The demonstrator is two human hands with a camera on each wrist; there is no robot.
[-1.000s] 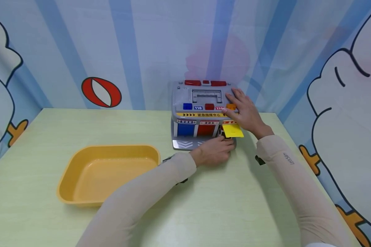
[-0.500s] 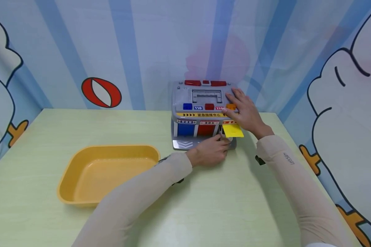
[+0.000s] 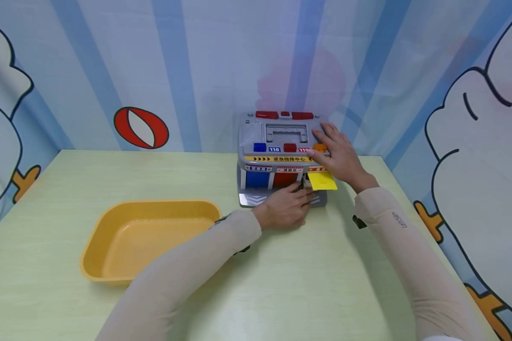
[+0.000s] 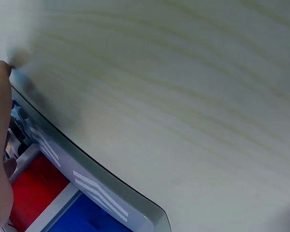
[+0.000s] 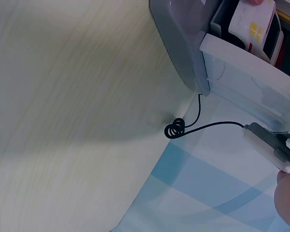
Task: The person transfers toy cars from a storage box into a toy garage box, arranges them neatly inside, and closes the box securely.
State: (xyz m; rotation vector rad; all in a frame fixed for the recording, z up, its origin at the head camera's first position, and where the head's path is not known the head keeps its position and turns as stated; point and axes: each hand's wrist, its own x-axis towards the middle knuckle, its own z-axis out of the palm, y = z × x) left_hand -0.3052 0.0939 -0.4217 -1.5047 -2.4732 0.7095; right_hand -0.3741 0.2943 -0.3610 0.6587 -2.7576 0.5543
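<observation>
A grey toy rescue station (image 3: 277, 132) stands at the back of the table. Its yellow door (image 3: 322, 181) is tipped up over the right bay. In that bay sits a white toy car (image 5: 251, 24) with yellow and red marks, mostly covered in the head view. My left hand (image 3: 286, 206) reaches to the bay from the front and holds the car between thumb and fingers; one fingertip shows on it in the right wrist view. Palm down, my right hand (image 3: 339, 154) rests on the station's right roof edge, fingers spread beside the orange button (image 3: 319, 148).
A yellow tray (image 3: 149, 207) stands left of the station, partly behind the left sleeve. A white-and-grey handset (image 5: 270, 147) on a coiled black cord (image 5: 175, 128) is beside the station. A striped curtain (image 3: 213, 71) closes off the back.
My left hand has shifted left along the station's front, and its thumb now lies at the bay's left side. The right hand stays where it was on the roof.
</observation>
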